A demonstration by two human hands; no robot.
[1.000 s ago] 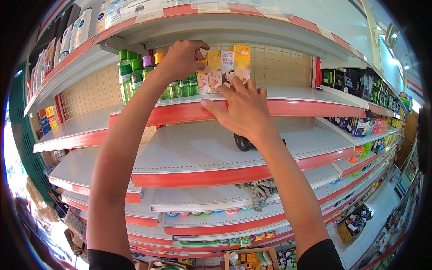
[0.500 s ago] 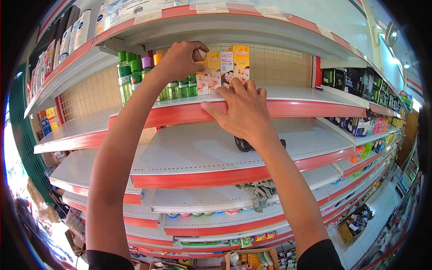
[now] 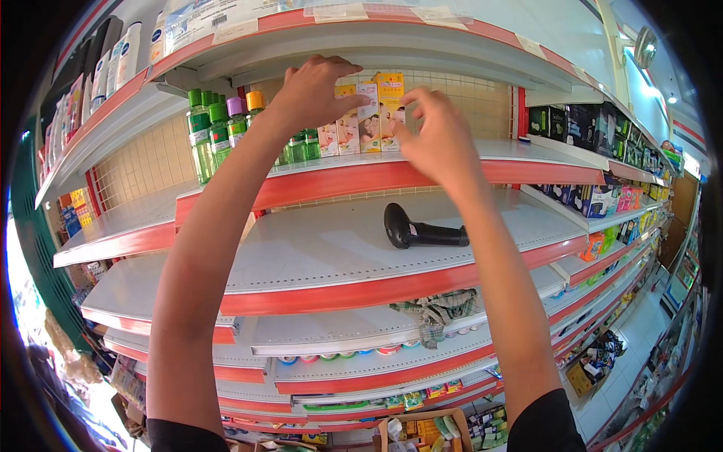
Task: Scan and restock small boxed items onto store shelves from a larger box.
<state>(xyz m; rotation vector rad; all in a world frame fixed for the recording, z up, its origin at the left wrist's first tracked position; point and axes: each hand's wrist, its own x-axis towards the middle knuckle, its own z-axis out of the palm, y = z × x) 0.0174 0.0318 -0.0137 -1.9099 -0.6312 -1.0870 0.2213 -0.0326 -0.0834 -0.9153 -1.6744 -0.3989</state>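
Small cartons stand in a row on the upper red-edged shelf (image 3: 324,179): yellow boxes with baby pictures (image 3: 347,135), a white-and-pink box (image 3: 369,120) and a taller yellow box (image 3: 392,113) at the right end. My left hand (image 3: 312,94) is open over the left boxes, fingers stretched and thumb in front of them; whether it touches them I cannot tell. Beside the tall box's right side, my right hand (image 3: 440,139) is open with curved fingers, thumb apart from them. Green-capped bottles (image 3: 218,132) stand left of the boxes, partly behind my left arm.
A black hairdryer-shaped handheld scanner (image 3: 422,232) lies on the shelf below. Under that, a checked cloth (image 3: 437,310) hangs over a shelf edge. Overhead runs another shelf (image 3: 301,38). Dark boxes (image 3: 580,132) fill shelves at right; a carton of goods (image 3: 425,433) stands low in front.
My right hand has moved right and off the front of the boxes, uncovering the scanner below. My left hand has risen slightly and its fingers have straightened. The view has shifted a little.
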